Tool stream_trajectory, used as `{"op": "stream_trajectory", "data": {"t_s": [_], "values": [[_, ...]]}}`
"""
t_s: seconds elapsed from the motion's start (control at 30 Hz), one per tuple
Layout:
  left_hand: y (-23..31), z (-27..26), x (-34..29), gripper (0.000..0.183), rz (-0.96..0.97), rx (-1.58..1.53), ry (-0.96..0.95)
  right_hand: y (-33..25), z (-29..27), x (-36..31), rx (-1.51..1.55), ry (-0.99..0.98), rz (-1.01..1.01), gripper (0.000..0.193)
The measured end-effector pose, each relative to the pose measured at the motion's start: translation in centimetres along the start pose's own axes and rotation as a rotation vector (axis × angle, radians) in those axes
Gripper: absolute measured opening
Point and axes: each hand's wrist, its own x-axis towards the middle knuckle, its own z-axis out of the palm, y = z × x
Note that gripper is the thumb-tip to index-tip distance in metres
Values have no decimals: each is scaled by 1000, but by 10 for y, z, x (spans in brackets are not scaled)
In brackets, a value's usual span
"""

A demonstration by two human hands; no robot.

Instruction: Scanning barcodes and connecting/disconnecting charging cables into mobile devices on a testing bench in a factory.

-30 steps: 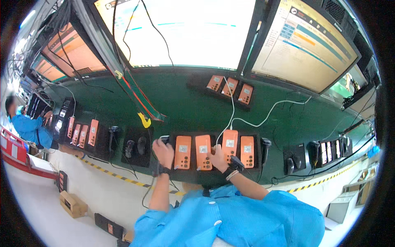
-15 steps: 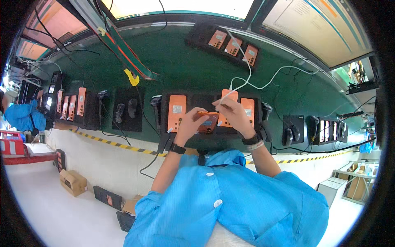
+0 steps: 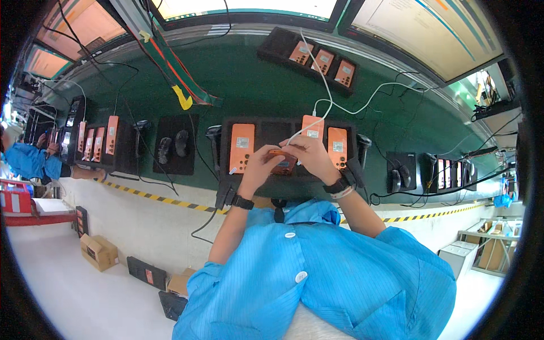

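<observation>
My left hand (image 3: 259, 168) is closed round an orange smartphone (image 3: 284, 166), held tilted above the front of a black foam tray (image 3: 271, 134). My right hand (image 3: 313, 155) pinches the end of a thin white cable (image 3: 330, 93) at the phone's upper edge. Fingers hide the plug, so I cannot tell whether it sits in the port. In the tray, one orange phone (image 3: 242, 145) lies left of my hands and another (image 3: 338, 141) to the right. Between them, a third phone (image 3: 312, 127) has a white cable at its top end.
Black handheld scanners (image 3: 213, 141) flank the tray. Farther back, a black tray (image 3: 274, 46) holds several orange phones below the monitors (image 3: 422, 39). Mice on a dark mat (image 3: 174, 148) lie to the left. At far left, a co-worker in a blue sleeve (image 3: 28, 161) handles something.
My right hand has moved left, bringing the cable end to the phone's edge, close to my left fingers. The phone is now tipped flatter. The co-worker's hands have come into sight.
</observation>
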Motion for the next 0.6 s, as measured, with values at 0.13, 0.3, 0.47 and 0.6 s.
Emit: {"op": "stream_trajectory", "data": {"t_s": [0.13, 0.3, 0.47, 0.6], "values": [[-1, -2, -5, 25, 18, 56, 3, -1, 3, -5, -30, -51, -41, 18], [-5, 1, -7, 29, 106, 81, 59, 7, 13, -11, 128, -52, 111, 19], [6, -5, 9, 29, 23, 142, 116, 13, 15, -25, -406, 379, -234, 45], [9, -15, 56, 29, 58, 320, 160, 30, -21, -88, -239, 158, 62, 28]]}}
